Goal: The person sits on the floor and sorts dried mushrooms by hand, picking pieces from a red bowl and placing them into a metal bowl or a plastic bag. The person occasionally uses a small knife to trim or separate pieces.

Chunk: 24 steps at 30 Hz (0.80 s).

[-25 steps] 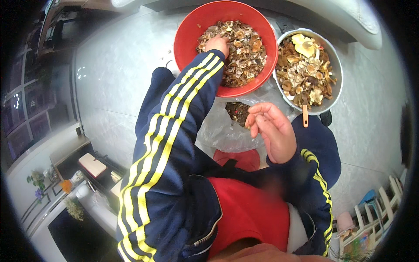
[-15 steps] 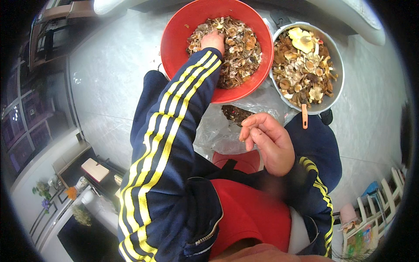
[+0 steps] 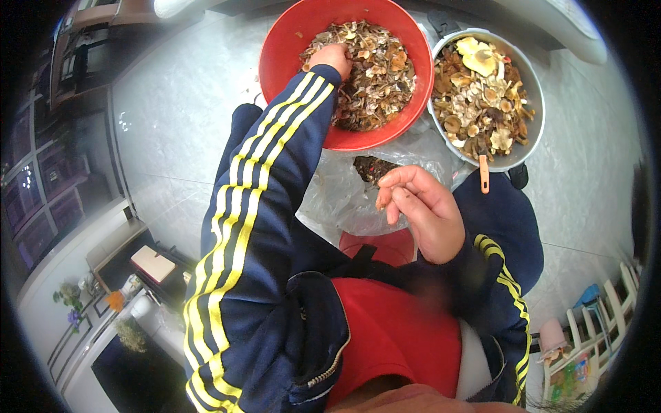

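The mushrooms [image 3: 375,79] fill the red basin [image 3: 275,62] on the floor; the left hand [image 3: 332,58] digs into them, fingers buried, so whether it grips one cannot be told; the right hand [image 3: 421,210] hovers over the clear plastic bag [image 3: 344,199] with fingers loosely curled, perhaps pinching a small piece; the grey basin [image 3: 533,131] of trimmed mushrooms sits touching the red one. A careless pull could spill pieces over the rim; the bag's dark contents are hard to make out.

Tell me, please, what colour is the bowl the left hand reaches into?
Red: the bowl is plain red, seen best in the head view, the left hand in it.
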{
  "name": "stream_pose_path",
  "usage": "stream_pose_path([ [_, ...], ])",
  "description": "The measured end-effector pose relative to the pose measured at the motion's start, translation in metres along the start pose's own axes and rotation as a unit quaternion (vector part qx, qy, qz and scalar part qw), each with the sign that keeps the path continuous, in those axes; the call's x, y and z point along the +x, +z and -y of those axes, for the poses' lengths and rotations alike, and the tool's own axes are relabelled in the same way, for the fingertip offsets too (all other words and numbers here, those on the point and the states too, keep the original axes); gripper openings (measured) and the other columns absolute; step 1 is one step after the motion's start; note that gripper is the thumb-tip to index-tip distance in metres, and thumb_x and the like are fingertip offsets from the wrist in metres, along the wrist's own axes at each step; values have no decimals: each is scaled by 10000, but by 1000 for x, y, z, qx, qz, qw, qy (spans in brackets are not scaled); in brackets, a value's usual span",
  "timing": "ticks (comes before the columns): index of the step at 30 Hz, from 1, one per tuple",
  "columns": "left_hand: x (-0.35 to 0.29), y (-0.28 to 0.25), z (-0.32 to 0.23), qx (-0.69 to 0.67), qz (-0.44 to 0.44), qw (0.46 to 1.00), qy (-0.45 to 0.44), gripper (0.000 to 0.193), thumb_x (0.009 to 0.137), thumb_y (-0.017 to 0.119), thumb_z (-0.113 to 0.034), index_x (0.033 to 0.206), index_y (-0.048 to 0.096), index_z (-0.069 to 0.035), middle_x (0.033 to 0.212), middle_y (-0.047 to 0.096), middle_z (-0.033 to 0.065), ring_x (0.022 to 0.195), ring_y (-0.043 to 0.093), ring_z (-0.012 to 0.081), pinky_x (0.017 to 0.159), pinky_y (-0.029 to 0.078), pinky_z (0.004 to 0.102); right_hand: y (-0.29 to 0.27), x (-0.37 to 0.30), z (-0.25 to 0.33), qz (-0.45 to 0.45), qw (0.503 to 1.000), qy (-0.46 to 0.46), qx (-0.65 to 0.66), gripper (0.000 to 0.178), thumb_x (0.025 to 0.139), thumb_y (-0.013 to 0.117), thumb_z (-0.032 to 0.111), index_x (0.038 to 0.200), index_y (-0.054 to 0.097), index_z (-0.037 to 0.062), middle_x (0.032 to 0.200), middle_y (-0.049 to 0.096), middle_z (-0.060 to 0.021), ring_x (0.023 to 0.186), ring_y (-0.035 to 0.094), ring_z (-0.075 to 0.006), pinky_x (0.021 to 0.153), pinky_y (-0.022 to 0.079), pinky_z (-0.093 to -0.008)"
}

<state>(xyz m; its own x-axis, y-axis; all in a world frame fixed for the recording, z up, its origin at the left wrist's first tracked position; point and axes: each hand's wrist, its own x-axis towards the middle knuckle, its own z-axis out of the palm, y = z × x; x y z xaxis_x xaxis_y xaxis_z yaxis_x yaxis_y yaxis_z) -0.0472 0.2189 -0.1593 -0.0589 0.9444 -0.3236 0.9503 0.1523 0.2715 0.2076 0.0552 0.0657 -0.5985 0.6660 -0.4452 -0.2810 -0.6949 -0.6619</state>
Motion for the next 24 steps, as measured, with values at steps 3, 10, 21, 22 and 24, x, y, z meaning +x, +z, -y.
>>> stream_pose_path([
  [3, -8, -4, 8, 10, -52, 999, 11, 202, 756, 623, -256, 908, 648, -126, 843, 661, 138, 822, 627, 320, 738, 488, 414, -4, 8, -3, 1, 1000, -10, -19, 158, 923, 451, 67, 1049, 530, 13, 864, 575, -38, 699, 481, -58, 670, 411, -195],
  [10, -69, -41, 19, -337, 34, 940, -45, 137, 823, 653, -168, 846, 650, -34, 705, 627, 9, 597, 551, 69, 542, 424, 235, 3, -3, -11, 9, 998, -40, -48, 156, 930, 454, 94, 1037, 539, 19, 861, 587, -33, 677, 493, -54, 645, 417, -192],
  [21, -216, -75, -40, -702, 183, 687, -47, 162, 919, 541, -190, 982, 593, -51, 867, 641, 30, 674, 526, 69, 652, 431, 208, -12, 5, -31, -75, 978, -99, -167, 248, 890, 570, 142, 1110, 557, 30, 893, 581, 0, 715, 511, -45, 651, 428, -192],
  [22, -228, -75, -46, -712, 196, 674, -28, 169, 918, 541, -192, 992, 588, -47, 877, 637, 34, 686, 528, 76, 655, 431, 211, -11, 8, -34, -76, 975, -117, -172, 266, 880, 584, 140, 1120, 554, 28, 890, 583, -1, 722, 515, -50, 658, 432, -195],
  [24, -247, -72, -57, -753, 217, 621, -13, 228, 921, 535, -205, 1054, 573, -24, 890, 618, 43, 727, 529, 94, 664, 427, 217, -9, 10, -41, -86, 970, -139, -182, 305, 862, 612, 137, 1139, 550, 24, 885, 587, -3, 736, 523, -59, 674, 440, -202],
])
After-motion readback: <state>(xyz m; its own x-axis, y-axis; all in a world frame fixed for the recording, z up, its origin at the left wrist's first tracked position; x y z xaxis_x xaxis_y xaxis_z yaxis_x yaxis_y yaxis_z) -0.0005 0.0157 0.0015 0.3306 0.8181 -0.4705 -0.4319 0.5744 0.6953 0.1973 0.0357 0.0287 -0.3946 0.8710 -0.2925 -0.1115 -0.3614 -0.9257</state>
